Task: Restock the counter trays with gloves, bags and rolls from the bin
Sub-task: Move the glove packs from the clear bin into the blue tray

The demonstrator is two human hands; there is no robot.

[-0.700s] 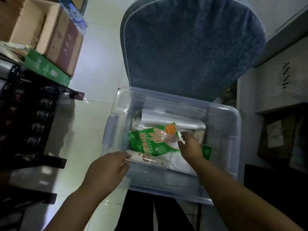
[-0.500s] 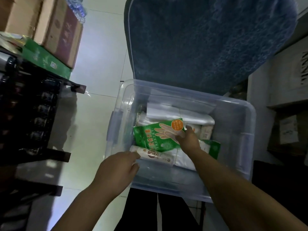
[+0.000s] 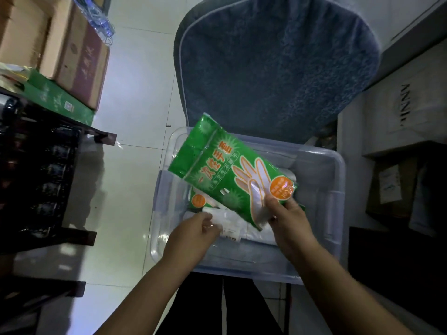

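- Far left: cardboard boxes [image 3: 72,56] stacked on a green box [image 3: 60,102]; dark rack [image 3: 36,177] below them.
- Left of centre: left hand [image 3: 193,235], grip curled, fingertips pinching a white packet [image 3: 229,226] that lies inside the clear bin [image 3: 336,180], near its front wall.
- In the bin: second green pack [image 3: 200,199], partly hidden under the raised one.
- Centre: green glove pack [image 3: 225,165] held above the bin, tilted, top end up-left over the bin's left rim.
- Right of centre: right hand [image 3: 287,213], grip pinching the glove pack's lower corner.
- Behind the bin: blue chair back [image 3: 278,68].
- Far right: white box [image 3: 411,112].
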